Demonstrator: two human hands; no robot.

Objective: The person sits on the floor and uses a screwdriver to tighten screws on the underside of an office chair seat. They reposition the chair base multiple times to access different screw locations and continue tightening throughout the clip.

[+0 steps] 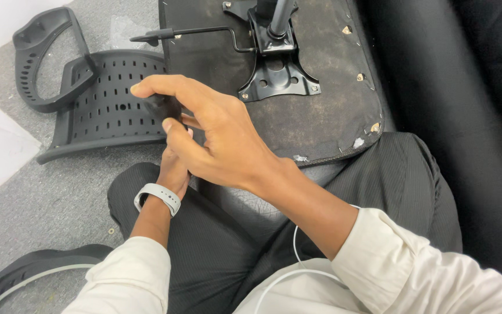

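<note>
My right hand (222, 136) reaches across to the left, with its index finger curled over a small black part (159, 106) and its thumb just below it. My left hand (174, 170), with a grey watch (158, 196) on the wrist, comes up under the right hand; its fingers are hidden behind it. Both hands hover over my lap, at the near edge of an upturned black chair seat (321, 110). A black metal mechanism plate (277, 72) with a lever rod (193, 32) is bolted to the seat's underside.
A perforated black plastic backrest (108, 104) lies on the grey carpet at left, with a curved black armrest (36, 58) beside it. Another curved black piece (30, 270) lies at bottom left. A black sofa (460, 116) fills the right side. A white cable (294, 270) crosses my lap.
</note>
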